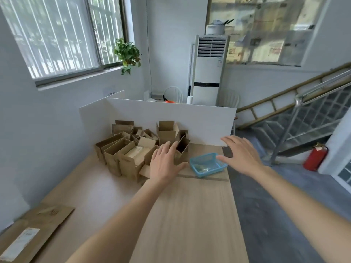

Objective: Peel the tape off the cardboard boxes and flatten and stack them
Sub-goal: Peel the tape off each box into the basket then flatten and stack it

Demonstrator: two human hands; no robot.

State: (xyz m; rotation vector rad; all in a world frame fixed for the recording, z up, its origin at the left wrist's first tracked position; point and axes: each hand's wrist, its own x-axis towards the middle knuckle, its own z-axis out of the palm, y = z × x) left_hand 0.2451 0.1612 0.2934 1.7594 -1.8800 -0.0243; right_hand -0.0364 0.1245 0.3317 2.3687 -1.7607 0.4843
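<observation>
Flat cardboard [32, 230] at near-left table [190, 215] edge, pile of open boxes [133, 149] far left by white divider [171, 112], left hand [165, 164] w/ fingers spread, holding nothing, over boxes, blue basket [208, 165] just right, right hand [241, 154] open above basket.

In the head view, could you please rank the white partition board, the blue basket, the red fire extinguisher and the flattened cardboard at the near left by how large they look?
1. White partition board, clearly largest.
2. Flattened cardboard, though nearness to the camera enlarges it.
3. Blue basket and red fire extinguisher look about alike; the extinguisher stands farther away, so I will not rank them.
</observation>
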